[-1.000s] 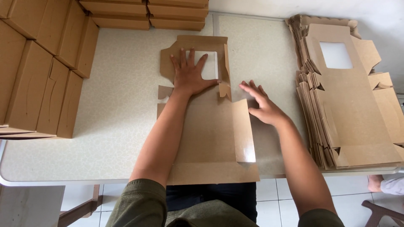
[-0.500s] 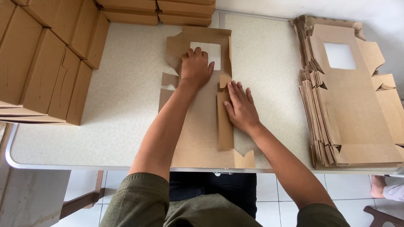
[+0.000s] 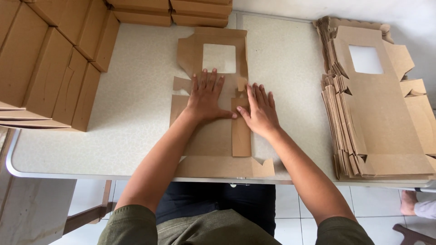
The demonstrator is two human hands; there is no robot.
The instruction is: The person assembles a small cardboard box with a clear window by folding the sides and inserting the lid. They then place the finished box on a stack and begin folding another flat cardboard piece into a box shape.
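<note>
A flat brown cardboard box blank (image 3: 210,136) with a square window cut-out lies on the pale table (image 3: 136,95) in front of me. My left hand (image 3: 206,96) presses flat on its middle, fingers spread, just below the window. My right hand (image 3: 260,110) lies flat beside it, pressing the right side flap (image 3: 241,140), which is folded inward over the panel. Neither hand grips anything.
A thick stack of flat windowed box blanks (image 3: 377,104) sits at the right of the table. Folded brown boxes (image 3: 50,68) are piled at the left, and more (image 3: 170,11) line the far edge. A person's foot (image 3: 415,206) shows at lower right on the tiled floor.
The right side flap has been folded inward over the panel. My right hand moved left with it and now presses it flat next to my left hand.
</note>
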